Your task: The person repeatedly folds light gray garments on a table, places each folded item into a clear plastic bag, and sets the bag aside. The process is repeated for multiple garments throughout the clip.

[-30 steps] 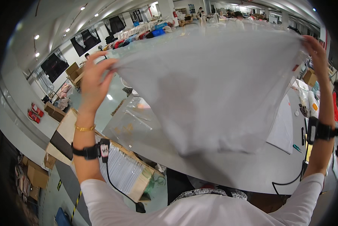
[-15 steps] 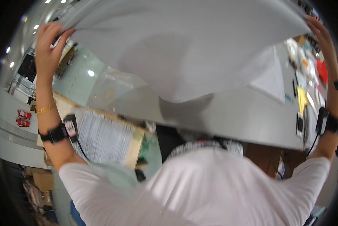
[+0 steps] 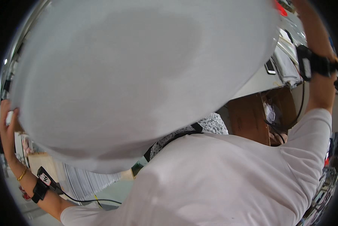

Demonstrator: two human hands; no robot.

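Note:
A large pale grey sheet (image 3: 139, 75), smooth like thin cloth, fills the upper middle of the view and bulges toward me. It hides most of the table and whatever lies behind it. At the far left, my left hand (image 3: 7, 122) is closed on the sheet's left edge, thumb and fingers pinching it. My right arm reaches up past the upper right corner; its hand is beyond the picture's edge, so I cannot see its fingers. Both forearms carry a black strap with a small black device.
Right of the sheet, a strip of grey table (image 3: 253, 81) bears a phone (image 3: 270, 67) and folded pale material (image 3: 287, 66). An open brown box (image 3: 248, 115) stands below it. At lower left is a stack of white sheets (image 3: 84, 180). Black cables hang from both forearm devices.
My left hand has moved down and outward with the sheet's edge, while my right arm has gone up, its hand leaving view. The sheet has come nearer and now covers more of the table.

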